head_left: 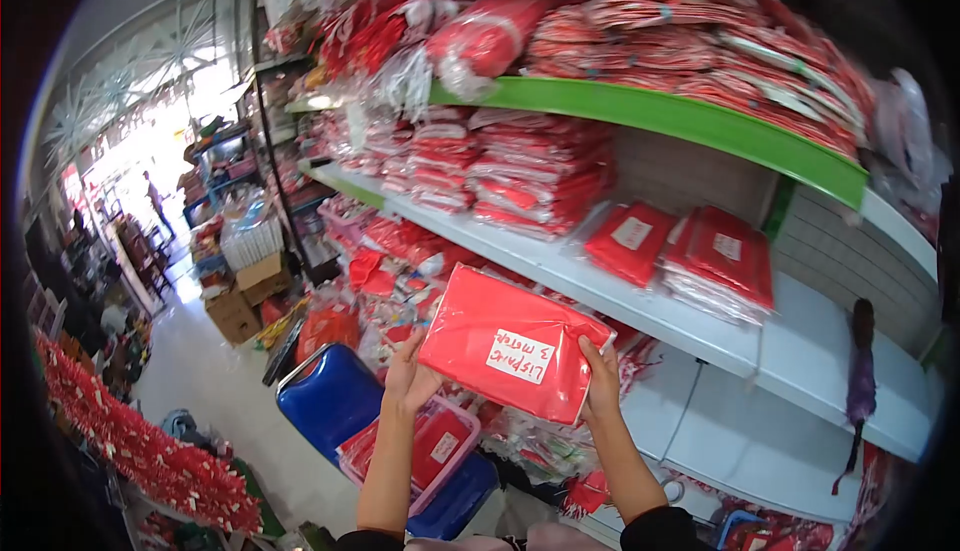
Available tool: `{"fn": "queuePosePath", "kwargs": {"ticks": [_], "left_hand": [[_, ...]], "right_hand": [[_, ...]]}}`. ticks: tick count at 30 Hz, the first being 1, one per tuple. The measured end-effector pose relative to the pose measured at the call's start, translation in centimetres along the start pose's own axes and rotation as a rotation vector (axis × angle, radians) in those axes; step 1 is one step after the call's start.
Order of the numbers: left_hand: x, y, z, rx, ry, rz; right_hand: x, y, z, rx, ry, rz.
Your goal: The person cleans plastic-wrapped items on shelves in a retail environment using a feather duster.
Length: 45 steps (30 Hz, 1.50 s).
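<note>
A flat red package [480,326] in clear plastic, with a handwritten white label, is held up before the shelves. My left hand [410,373] grips its left edge and my right hand [600,376] grips its right edge. Below my left forearm, a pink basket [470,433] holds similar red packages [436,448] and rests on a blue chair [335,403]. On the middle shelf [600,296] lie a red labelled package [628,241], a small stack of labelled red packages [722,256] and taller stacks of red packages [540,166].
The upper shelf has a green edge [680,123] and bears piled red packets [690,36]. A purple duster [860,371] hangs at the right. Red tinsel [150,441] and cardboard boxes [232,316] stand left. A distant person [156,203] is near the bright doorway.
</note>
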State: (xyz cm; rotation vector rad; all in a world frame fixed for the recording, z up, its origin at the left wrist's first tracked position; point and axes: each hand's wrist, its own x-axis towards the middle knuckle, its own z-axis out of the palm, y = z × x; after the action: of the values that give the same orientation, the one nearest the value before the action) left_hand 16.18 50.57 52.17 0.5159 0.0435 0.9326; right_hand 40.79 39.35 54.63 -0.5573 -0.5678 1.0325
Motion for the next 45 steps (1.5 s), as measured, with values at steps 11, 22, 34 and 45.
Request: {"fn": "queuePosePath", "kwargs": {"ticks": [11,22,34,45], "left_hand": [[3.5,-17.5,13.6,-0.221,-0.264,-0.067],[3.9,-34.9,23.9,-0.114,-0.434,-0.249],[12.4,-44.4,29.5,-0.028,-0.406,-0.507],[16.0,-48.7,29.3,0.135,-0.413,-0.646]], "right_hand": [[-12.4,-13.8,-5.2,0.176,0.241,-0.203],[-26.9,-27.7,-12.1,-1.018,0.369,-0.487],[-24.2,-38.5,-25.1,-1.053,0.665,-0.065],[-28.4,-32.5,-26.2,-0.077,0.188,-0.048]]}}
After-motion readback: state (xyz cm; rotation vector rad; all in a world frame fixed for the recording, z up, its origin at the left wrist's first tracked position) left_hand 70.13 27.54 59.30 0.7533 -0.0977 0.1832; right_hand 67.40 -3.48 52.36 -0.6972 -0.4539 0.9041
